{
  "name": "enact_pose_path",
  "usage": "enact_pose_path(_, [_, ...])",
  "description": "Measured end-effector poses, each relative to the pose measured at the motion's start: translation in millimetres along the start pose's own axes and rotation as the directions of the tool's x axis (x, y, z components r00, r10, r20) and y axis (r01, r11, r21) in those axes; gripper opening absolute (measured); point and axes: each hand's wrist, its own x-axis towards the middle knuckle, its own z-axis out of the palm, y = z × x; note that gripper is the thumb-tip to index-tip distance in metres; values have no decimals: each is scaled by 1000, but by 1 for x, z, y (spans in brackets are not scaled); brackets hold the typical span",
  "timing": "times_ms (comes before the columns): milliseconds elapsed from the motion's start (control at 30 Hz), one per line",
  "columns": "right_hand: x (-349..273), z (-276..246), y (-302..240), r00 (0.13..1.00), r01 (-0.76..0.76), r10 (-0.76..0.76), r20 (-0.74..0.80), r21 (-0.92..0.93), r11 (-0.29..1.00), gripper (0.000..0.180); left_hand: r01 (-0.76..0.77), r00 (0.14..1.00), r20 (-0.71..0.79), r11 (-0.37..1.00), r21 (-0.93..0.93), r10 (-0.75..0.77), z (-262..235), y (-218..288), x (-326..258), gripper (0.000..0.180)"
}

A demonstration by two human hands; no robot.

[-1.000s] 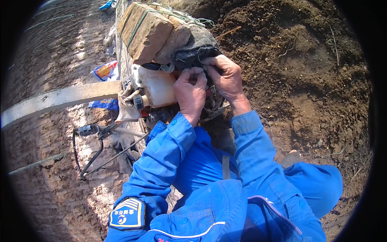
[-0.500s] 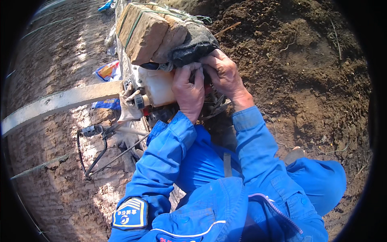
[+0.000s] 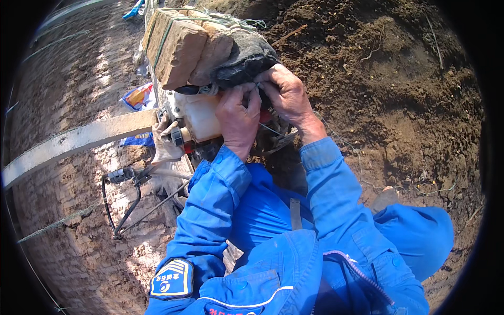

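My left hand (image 3: 237,119) and my right hand (image 3: 292,101) meet just below a dark cloth bundle (image 3: 247,62). Thumb and fingers of both are pinched on a thin pale string (image 3: 258,84), mostly hidden by the fingertips. Above them, rough tan blocks (image 3: 181,48) sit beside the bundle, bound with green twine (image 3: 164,39). Under the blocks is a small engine's whitish plastic tank (image 3: 202,116) with a dark cap (image 3: 177,137), left of my left hand. A soiled work glove (image 3: 166,145) lies against the cap.
A pale curved beam (image 3: 79,137) reaches in from the left. Below it, a handle with bent black levers (image 3: 122,176) sticks out. Colourful plastic packaging (image 3: 139,98) lies behind the beam. Loose brown soil (image 3: 404,105) covers the right side, with stalks on it.
Both hands stay together at the string, with little change in their grip. The blocks, tank and hands appear slightly further left in the view.
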Motion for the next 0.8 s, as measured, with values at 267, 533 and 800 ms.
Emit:
enact_pose_path(267, [2,2,-4,999,16,-17,-33,-7,1000,13,-199,979,10,953,228,202,0,-7,5,13])
enact_pose_path(533, [-5,0,-12,959,-272,275,-64,45,961,9,209,978,36,956,-205,-206,2,-4,4,16])
enact_pose_path(800, [-3,8,-12,757,-621,650,63,377,687,12,112,993,48,983,-146,-105,3,-14,1,15])
